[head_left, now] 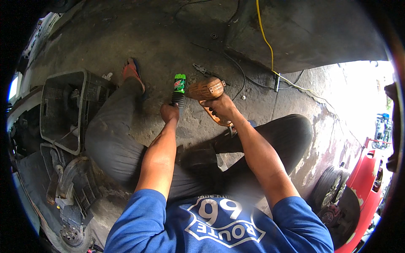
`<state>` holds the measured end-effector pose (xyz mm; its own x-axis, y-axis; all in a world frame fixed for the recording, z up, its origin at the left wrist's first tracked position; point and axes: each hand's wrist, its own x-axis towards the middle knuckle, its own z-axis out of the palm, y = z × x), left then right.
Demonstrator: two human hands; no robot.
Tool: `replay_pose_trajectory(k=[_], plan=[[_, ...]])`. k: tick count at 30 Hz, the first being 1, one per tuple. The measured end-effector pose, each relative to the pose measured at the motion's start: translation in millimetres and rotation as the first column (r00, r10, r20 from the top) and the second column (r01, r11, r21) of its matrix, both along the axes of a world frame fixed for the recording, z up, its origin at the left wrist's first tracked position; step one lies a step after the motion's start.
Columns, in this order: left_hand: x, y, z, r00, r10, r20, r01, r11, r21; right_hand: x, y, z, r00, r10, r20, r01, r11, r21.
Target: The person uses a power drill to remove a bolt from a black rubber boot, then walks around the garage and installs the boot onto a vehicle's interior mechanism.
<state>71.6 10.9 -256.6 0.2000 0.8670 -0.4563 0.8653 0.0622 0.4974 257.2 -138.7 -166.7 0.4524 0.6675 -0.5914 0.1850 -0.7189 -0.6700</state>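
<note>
Down on the stained concrete floor point(126, 38), the person sits with legs spread, working between them. Their right hand point(222, 107) is wrapped tight around the handle of an orange power tool point(205, 89), whose nose points left toward a dark ribbed part point(178, 99). Their left hand point(169, 113) is closed around the lower end of that part, steadying it; what lies under the fist is hidden. A small green bottle point(179, 83) stands just behind the part, touching it or nearly so; I cannot tell which.

Judging from this, the step is driving or grinding at the ribbed part, and doing it well means keeping the tool square to it, with the left fist low and clear of the nose. Pressure should be light and steady, so the part does not twist out of the grip. The bottle sits close enough to be knocked over, as I judge it.

A black cable point(236, 67) and a yellow cord point(265, 40) trail over the floor behind. A grey crate point(63, 109) lies at the left, beside a sandalled foot point(133, 71)
</note>
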Motion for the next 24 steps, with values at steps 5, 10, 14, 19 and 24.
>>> replay_pose_trajectory(k=[5, 10, 14, 19, 24], plan=[[1, 1, 4, 1.000, 0.001, -0.014, -0.002, 0.998, -0.065, -2, 0, 4, 0.997, -0.057, -0.046, 0.058, 0.998, 0.016], [2, 1, 1, 0.999, 0.046, -0.023, -0.048, 0.996, -0.074, -2, 1, 6, 1.000, -0.011, -0.001, 0.011, 1.000, 0.010], [1, 1, -5, 0.997, 0.014, -0.075, -0.014, 1.000, -0.006, -3, 1, 7, 0.999, -0.041, -0.007, 0.042, 0.998, 0.046], [-6, -7, -19, 0.998, -0.054, -0.029, 0.056, 0.996, 0.064, -4, 2, 10, 0.997, -0.051, -0.065, 0.054, 0.997, 0.053], [-17, -6, -41, 0.980, -0.200, -0.003, 0.200, 0.975, 0.099, -4, 3, 11, 0.996, -0.066, -0.056, 0.068, 0.997, 0.022]])
